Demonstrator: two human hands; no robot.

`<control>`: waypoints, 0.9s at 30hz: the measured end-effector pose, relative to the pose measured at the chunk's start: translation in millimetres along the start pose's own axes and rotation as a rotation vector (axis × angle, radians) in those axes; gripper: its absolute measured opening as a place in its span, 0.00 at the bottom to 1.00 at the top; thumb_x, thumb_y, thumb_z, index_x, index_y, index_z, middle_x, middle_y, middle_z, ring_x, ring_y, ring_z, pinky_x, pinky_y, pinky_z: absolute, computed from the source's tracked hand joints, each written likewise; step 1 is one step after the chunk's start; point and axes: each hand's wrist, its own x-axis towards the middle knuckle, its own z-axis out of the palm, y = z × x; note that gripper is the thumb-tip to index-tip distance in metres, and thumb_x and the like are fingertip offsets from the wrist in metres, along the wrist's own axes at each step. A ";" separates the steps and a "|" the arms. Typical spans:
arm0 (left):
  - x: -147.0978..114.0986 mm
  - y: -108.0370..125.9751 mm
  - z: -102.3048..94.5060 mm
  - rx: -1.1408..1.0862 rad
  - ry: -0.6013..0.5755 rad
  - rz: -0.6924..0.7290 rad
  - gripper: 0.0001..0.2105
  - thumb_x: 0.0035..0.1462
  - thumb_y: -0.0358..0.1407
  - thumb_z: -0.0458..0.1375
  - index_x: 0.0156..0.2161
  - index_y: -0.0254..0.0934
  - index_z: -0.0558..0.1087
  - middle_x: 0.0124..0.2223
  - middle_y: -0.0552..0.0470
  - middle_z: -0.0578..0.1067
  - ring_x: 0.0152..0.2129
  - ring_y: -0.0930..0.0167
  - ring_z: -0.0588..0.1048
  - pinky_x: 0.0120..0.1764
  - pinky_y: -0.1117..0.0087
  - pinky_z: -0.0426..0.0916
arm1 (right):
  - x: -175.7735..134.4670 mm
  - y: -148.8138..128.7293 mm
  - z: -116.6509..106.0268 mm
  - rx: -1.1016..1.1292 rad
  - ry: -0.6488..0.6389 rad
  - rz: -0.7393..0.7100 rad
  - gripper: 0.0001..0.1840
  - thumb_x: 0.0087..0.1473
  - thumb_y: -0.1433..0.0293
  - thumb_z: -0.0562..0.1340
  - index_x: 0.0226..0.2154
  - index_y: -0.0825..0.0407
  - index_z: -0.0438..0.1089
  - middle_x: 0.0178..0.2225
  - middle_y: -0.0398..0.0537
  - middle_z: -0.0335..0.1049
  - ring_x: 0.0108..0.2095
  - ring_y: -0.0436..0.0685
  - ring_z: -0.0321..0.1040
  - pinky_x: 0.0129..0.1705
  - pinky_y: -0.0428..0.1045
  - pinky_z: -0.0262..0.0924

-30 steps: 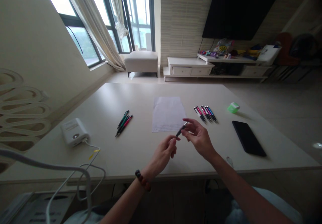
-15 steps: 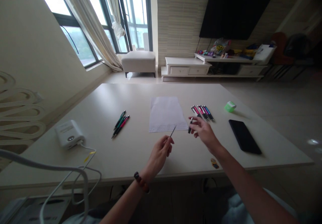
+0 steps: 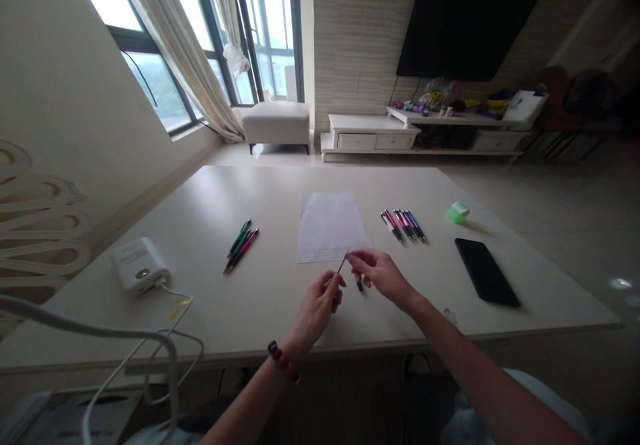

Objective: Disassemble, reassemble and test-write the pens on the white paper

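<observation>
Near the front of the table, my left hand (image 3: 323, 295) is closed on a thin dark pen refill (image 3: 343, 264) that points up and away from me. My right hand (image 3: 383, 275) has its thumb and forefinger pinched at the refill's upper end. Its lower fingers curl around a short dark pen part (image 3: 359, 283), partly hidden by them. Just beyond both hands lies a white sheet of paper (image 3: 330, 222), with lines of print along its near edge.
Several green, red and black pens (image 3: 241, 250) lie to the left. Another row of several pens (image 3: 404, 225) lies right of the paper. Farther right are a black phone (image 3: 485, 272) and a green-and-white small box (image 3: 457, 212). A white power bank (image 3: 139, 265) with a cable (image 3: 180, 298) sits at left.
My right hand has moved left and slightly down with the pen part, and its fingertips have come to the refill's upper end. My left hand has stayed nearly still.
</observation>
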 end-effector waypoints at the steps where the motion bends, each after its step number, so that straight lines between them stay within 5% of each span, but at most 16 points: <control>1: -0.2 -1.3 1.4 -0.010 -0.012 -0.005 0.19 0.54 0.53 0.49 0.31 0.36 0.64 0.18 0.62 0.59 0.14 0.79 0.56 0.19 0.76 0.49 | -0.9 -3.2 2.6 0.046 -0.020 -0.004 0.20 0.48 0.54 0.61 0.33 0.55 0.71 0.23 0.44 0.66 0.20 0.49 0.61 0.19 0.44 0.52; 8: -2.3 -7.2 4.5 -0.009 -0.026 -0.038 0.18 0.54 0.51 0.50 0.30 0.36 0.64 0.18 0.61 0.59 0.14 0.79 0.56 0.19 0.77 0.50 | 5.2 -6.8 -5.1 0.171 0.172 0.030 0.16 0.46 0.58 0.64 0.28 0.55 0.69 0.22 0.42 0.64 0.20 0.46 0.60 0.17 0.42 0.50; 13: -2.3 -9.3 4.4 -0.002 -0.020 -0.046 0.18 0.54 0.50 0.49 0.30 0.35 0.64 0.18 0.61 0.59 0.14 0.79 0.56 0.19 0.77 0.50 | 5.6 -4.2 -3.9 0.203 -0.041 0.116 0.22 0.48 0.52 0.61 0.28 0.57 0.69 0.24 0.45 0.66 0.19 0.46 0.62 0.17 0.42 0.49; 21: 0.3 -10.3 4.7 -0.010 -0.011 -0.016 0.18 0.55 0.50 0.49 0.29 0.36 0.63 0.17 0.62 0.59 0.13 0.80 0.56 0.19 0.77 0.50 | -1.3 -6.2 10.9 0.274 -0.064 0.095 0.21 0.38 0.56 0.69 0.29 0.57 0.71 0.24 0.44 0.68 0.22 0.48 0.64 0.19 0.42 0.54; 27: -1.9 -7.8 5.5 0.032 -0.008 -0.057 0.17 0.55 0.49 0.48 0.29 0.36 0.63 0.17 0.61 0.59 0.13 0.80 0.56 0.19 0.77 0.50 | 8.1 -0.8 -7.9 0.149 0.209 0.086 0.18 0.44 0.57 0.64 0.30 0.56 0.69 0.25 0.45 0.68 0.20 0.47 0.63 0.18 0.42 0.52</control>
